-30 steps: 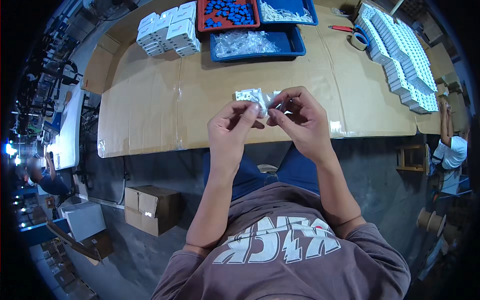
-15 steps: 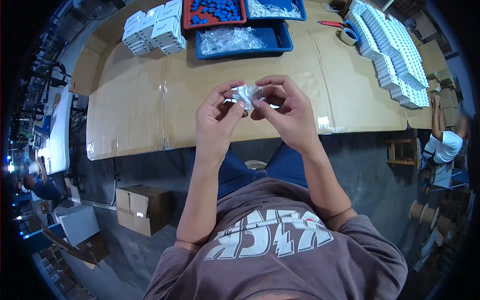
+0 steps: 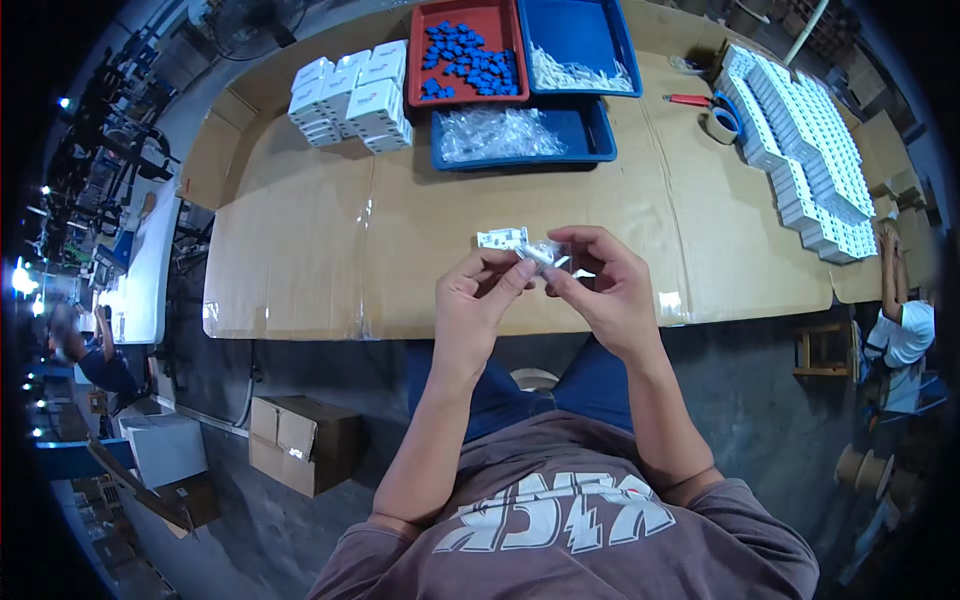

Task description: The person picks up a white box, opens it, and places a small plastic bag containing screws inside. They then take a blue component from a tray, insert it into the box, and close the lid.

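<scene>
A small clear plastic bag (image 3: 546, 254) with white pieces in it is pinched between both hands, just above the near part of the cardboard-covered table. My left hand (image 3: 478, 300) grips its left side between thumb and fingers. On the other side, my right hand (image 3: 608, 290) pinches it with thumb and forefinger. Just beyond my left fingertips lies a flat white part (image 3: 502, 238) with small dark marks; my fingers and the bag hide some of it. The exact kind of the bagged pieces cannot be made out.
Past my hands stand a blue tray (image 3: 590, 158) of clear bags, a red tray (image 3: 415, 60) of blue parts and a blue tray (image 3: 575, 30) of white pieces. White boxes (image 3: 370, 100) stack at left, more (image 3: 810, 160) at right, near a tape roll (image 3: 721, 125). Two people work at the sides.
The view has shifted, so the table sits lower in it. My hands have come a little nearer to me with the bag, uncovering the white part behind them.
</scene>
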`<move>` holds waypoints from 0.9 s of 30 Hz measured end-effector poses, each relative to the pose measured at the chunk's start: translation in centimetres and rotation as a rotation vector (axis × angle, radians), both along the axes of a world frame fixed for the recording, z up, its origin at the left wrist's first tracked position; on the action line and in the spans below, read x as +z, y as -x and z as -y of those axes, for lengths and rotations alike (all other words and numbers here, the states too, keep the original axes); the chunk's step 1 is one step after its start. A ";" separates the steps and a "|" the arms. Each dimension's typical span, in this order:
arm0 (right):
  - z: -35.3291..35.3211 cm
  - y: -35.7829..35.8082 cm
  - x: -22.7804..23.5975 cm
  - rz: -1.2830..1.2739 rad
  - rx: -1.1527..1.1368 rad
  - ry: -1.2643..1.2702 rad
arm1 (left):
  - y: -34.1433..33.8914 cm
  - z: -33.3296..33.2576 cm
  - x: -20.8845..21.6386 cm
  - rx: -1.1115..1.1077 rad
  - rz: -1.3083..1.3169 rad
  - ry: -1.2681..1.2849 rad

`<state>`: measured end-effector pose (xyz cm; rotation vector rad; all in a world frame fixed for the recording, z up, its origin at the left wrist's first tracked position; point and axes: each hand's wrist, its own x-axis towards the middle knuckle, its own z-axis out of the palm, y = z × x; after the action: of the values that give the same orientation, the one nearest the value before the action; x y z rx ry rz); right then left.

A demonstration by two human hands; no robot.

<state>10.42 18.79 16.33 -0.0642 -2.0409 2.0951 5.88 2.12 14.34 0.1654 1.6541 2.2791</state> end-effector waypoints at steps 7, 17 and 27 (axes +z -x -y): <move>0.3 0.9 0.0 -0.033 -0.079 0.047 | 0.0 -0.1 0.6 0.041 -0.012 0.036; 0.0 0.7 0.4 -0.142 0.047 0.069 | 0.3 0.7 1.0 -0.045 0.117 -0.211; -0.8 1.3 0.1 -0.076 0.093 -0.034 | 0.7 1.7 0.1 0.019 -0.116 -0.075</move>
<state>9.09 19.61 16.39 0.1159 -2.0718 2.0811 5.15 0.43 14.49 0.3062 1.6327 2.3879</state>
